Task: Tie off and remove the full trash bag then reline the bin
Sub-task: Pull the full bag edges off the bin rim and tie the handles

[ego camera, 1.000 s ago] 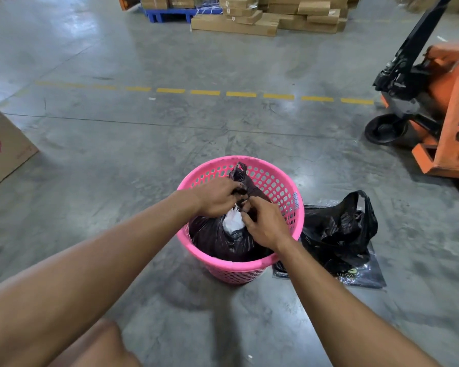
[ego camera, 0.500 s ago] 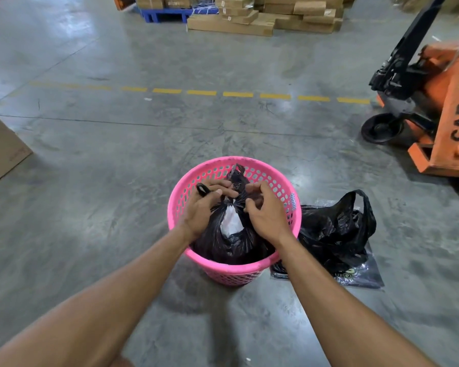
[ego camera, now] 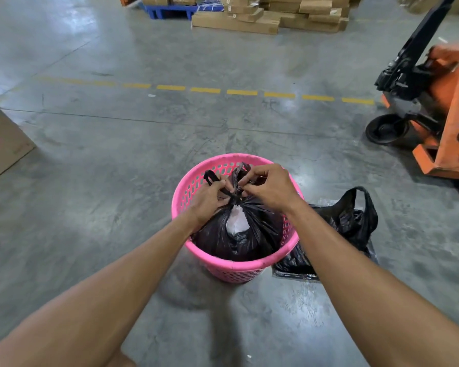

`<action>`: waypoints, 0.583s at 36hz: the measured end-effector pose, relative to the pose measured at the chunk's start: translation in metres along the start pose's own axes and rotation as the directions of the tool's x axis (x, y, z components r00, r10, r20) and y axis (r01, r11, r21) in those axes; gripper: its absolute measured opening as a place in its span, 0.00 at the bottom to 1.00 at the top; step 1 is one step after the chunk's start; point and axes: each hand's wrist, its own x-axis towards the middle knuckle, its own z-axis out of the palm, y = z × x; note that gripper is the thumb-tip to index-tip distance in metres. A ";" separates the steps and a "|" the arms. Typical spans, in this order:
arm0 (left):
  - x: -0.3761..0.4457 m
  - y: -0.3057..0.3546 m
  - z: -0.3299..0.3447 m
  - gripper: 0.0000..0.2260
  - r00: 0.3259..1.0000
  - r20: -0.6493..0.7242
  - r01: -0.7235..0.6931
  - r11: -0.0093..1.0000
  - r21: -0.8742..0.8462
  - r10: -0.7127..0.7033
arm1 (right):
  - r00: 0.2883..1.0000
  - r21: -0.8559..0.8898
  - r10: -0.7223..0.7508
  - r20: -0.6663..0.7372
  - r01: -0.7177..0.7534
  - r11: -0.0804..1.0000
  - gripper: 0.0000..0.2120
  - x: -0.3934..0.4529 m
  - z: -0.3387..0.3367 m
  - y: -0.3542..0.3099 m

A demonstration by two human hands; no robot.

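Observation:
A pink perforated bin stands on the concrete floor in front of me. Inside it sits a full black trash bag, with white waste showing through a gap at its top. My left hand pinches one bag handle on the left. My right hand pinches the other handle on the right. The two handles cross in a tight knot between my fingers, above the bin. A second black bag lies loose on the floor right of the bin, on a flat packet.
An orange pallet jack stands at the right, its wheel near the bin. A cardboard box lies at the left edge. Stacked cartons and a blue pallet sit far back, beyond a dashed yellow floor line.
Both hands have risen from inside the bin and drawn the bag's handles up and together. The bag's mouth has gathered into a knot between them.

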 end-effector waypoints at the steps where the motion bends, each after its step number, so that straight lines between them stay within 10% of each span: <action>1: 0.003 -0.003 -0.005 0.07 0.998 -0.041 -0.030 0.984 0.174 0.038 | 1.000 -0.052 -0.003 -0.021 0.002 0.999 0.08 0.000 -0.002 0.004; 4: 0.010 -0.018 -0.028 0.07 0.978 0.064 -0.164 0.538 0.827 0.199 | 0.998 -0.217 0.015 -0.061 -0.028 0.976 0.08 0.001 -0.010 0.019; 8: 0.003 -0.029 -0.040 0.19 0.987 0.111 -0.130 0.171 0.977 0.117 | 0.995 -0.311 0.086 -0.045 -0.095 0.945 0.09 -0.006 -0.013 0.036; 10: 0.002 -0.030 -0.040 0.18 0.986 0.109 -0.130 0.177 0.976 0.128 | 0.994 -0.333 0.102 -0.028 -0.106 0.937 0.09 -0.012 -0.012 0.041; 15: -0.004 -0.013 -0.036 0.09 0.868 0.012 -0.324 0.547 0.772 0.496 | 0.994 -0.199 0.036 -0.107 -0.057 0.978 0.15 -0.028 -0.022 0.047; 21: -0.010 -0.013 -0.009 0.19 0.887 0.319 -0.393 0.184 0.901 0.334 | 0.840 -0.114 0.241 -0.486 -0.334 0.936 0.21 -0.062 -0.026 0.072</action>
